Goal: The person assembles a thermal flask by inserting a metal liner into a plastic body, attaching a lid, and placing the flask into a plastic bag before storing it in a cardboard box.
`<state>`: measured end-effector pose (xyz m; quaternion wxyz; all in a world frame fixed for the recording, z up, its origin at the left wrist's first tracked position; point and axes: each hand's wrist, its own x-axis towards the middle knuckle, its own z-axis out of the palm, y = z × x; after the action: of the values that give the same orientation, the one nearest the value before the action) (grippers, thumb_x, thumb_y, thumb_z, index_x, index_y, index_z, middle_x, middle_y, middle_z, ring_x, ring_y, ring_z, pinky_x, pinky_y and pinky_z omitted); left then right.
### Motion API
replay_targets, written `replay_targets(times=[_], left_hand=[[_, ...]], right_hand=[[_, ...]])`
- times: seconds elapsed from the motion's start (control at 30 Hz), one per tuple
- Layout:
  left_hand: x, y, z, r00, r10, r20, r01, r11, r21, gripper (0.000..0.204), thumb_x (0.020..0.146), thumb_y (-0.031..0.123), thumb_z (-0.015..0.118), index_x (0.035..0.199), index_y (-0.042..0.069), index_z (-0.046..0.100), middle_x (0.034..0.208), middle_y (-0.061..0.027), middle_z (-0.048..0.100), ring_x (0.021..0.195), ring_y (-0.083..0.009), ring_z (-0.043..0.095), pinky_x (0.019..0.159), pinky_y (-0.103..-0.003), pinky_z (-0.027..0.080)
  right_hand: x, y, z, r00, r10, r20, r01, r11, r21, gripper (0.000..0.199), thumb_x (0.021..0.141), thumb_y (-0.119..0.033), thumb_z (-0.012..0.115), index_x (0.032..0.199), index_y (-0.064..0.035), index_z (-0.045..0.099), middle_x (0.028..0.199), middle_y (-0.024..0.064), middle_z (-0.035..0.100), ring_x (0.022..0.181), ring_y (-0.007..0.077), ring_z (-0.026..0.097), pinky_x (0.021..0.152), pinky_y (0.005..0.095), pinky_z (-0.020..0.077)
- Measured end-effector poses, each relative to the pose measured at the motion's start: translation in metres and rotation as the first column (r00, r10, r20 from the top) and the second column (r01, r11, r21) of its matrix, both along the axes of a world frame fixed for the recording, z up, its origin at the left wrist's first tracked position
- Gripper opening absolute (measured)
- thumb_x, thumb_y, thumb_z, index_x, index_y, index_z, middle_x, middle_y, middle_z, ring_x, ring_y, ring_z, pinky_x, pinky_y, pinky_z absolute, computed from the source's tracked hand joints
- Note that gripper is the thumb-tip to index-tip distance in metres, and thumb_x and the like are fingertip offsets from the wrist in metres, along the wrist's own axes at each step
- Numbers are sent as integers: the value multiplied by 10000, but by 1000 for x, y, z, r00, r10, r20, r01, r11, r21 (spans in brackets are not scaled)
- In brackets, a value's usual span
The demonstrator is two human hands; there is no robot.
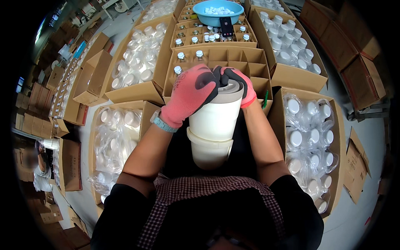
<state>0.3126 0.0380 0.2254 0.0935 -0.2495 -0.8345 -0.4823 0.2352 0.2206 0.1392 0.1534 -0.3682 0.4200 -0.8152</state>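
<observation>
While both gloved hands press on top, the left hand (189,93) and right hand (238,83) close their fingers around the big white plastic jar (216,116), held near the body. It looks like the lid step. Next they likely must twist firmly. Brown cardboard boxes (227,62) of small bottles sit far ahead.

open brown cardboard boxes (291,75) crowd the floor, some holding white-capped bottles in clear plastic bags (310,141); a divided box (216,62) sits centre, flat cartons (358,41) stacked right.
</observation>
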Motion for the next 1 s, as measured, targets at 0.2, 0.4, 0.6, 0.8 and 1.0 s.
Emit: replay_targets(times=[0.2, 0.4, 0.6, 0.8, 1.0], left_hand=[[-60, -26, -37, 747, -665, -16, 610, 675, 415, 244, 879, 187, 597, 910, -51, 642, 1004, -148, 615, 972, -256, 551, 888, -347, 433], [-64, -33, -26, 870, -475, 132, 414, 849, 330, 241, 911, 187, 567, 931, -34, 660, 1025, -146, 650, 949, -272, 608, 858, -352, 473], [23, -6, 48, 986, 37, -165, -91, 938, -333, 179, 908, 139, 594, 915, -26, 662, 909, -174, 632, 835, -332, 621, 785, -359, 493], [39, 18, 24, 934, 295, -201, -330, 928, -175, 212, 872, 92, 592, 1051, -7, 647, 1065, -168, 638, 1070, -363, 577, 942, -417, 456], [-22, -33, -30, 961, -275, 44, 257, 937, 235, 234, 879, 147, 548, 973, -39, 656, 1003, -136, 609, 963, -277, 566, 918, -364, 441]], right_hand=[[84, 7, 31, 629, -725, -281, 777, 570, 268, 174, 921, -63, 545, 1013, 65, 618, 1025, 180, 641, 959, 310, 589, 875, 341, 472], [41, 27, 23, 758, -526, -387, 641, 712, 287, 243, 967, -141, 519, 1087, 49, 612, 1049, 184, 656, 952, 322, 623, 865, 375, 482], [2, -4, 19, 923, 129, 364, -149, 988, 28, 321, 966, -171, 504, 1156, 59, 622, 1064, 151, 690, 1026, 226, 642, 917, 323, 512], [-21, -36, -23, 907, 402, 124, -368, 901, -228, 284, 921, -161, 565, 1105, 38, 651, 1051, 120, 694, 930, 223, 666, 834, 321, 536], [14, -5, -19, 973, 1, 230, 1, 1000, -6, 257, 947, -180, 527, 1016, 10, 685, 979, 78, 688, 916, 164, 630, 830, 286, 496]])
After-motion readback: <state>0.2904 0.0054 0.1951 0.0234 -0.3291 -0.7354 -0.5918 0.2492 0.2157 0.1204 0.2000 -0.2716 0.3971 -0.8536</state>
